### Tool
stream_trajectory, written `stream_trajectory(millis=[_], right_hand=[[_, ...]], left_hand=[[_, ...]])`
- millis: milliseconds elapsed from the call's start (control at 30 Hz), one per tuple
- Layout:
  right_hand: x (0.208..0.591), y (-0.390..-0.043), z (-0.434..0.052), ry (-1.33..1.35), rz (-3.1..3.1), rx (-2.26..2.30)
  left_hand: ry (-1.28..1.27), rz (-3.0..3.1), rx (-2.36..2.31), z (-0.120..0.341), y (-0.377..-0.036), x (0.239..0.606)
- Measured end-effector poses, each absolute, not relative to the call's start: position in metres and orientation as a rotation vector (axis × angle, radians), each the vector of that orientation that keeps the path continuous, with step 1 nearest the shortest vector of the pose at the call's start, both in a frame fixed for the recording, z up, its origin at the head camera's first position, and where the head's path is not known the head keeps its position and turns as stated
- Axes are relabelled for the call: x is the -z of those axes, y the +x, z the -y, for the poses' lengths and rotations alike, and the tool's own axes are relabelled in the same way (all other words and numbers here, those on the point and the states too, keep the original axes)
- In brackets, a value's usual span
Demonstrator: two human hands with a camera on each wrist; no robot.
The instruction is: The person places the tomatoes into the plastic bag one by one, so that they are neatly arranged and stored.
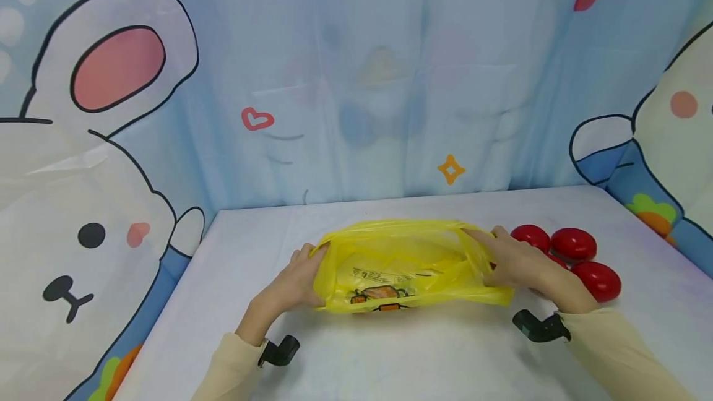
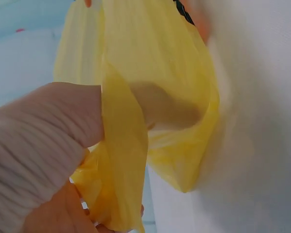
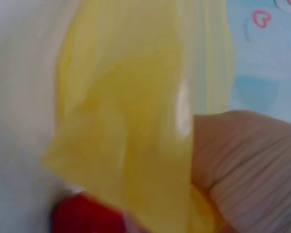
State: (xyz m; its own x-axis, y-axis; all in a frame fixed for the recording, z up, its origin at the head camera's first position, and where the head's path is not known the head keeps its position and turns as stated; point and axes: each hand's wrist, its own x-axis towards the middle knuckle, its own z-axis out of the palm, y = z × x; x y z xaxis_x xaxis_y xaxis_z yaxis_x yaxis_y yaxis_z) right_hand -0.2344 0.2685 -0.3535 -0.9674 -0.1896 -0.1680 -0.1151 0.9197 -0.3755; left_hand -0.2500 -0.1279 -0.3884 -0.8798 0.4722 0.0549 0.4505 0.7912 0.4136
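Both wrist-worn cameras fill with yellow film, so we're right in it: our left fingers (image 2: 48, 141) curl round the bag's edge, thumb hooked inside the plastic, and our right fingers (image 3: 242, 160) pinch the opposite rim, though that view is blurred. Seen from the head, the yellow plastic bag (image 1: 401, 268) lies at the middle of the white tabletop (image 1: 390, 357), mouth stretched between left hand (image 1: 298, 280) at 9 o'clock and right hand (image 1: 515, 265) at 3 o'clock. To do this well, we judge, keep the pull even on both sides and lift the upper layer clear so the mouth gapes without tearing. Wrists sit low, forearms angling in from 6 o'clock, palms turned inward. Red eggs (image 1: 574, 246) wait just beside the right hand, at 3 o'clock.
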Motion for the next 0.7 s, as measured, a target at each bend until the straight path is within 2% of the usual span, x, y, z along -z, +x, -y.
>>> stream_trajectory(millis=[533, 700], right_hand=[[0.355, -0.236, -0.266, -0.291, -2.736, 0.611], [0.357, -0.236, -0.261, -0.271, -2.757, 0.604]], left_hand=[[0.675, -2.846, -0.655, 0.128, -0.249, 0.377], [0.719, -2.871, -0.723, 0.129, -0.249, 0.381]])
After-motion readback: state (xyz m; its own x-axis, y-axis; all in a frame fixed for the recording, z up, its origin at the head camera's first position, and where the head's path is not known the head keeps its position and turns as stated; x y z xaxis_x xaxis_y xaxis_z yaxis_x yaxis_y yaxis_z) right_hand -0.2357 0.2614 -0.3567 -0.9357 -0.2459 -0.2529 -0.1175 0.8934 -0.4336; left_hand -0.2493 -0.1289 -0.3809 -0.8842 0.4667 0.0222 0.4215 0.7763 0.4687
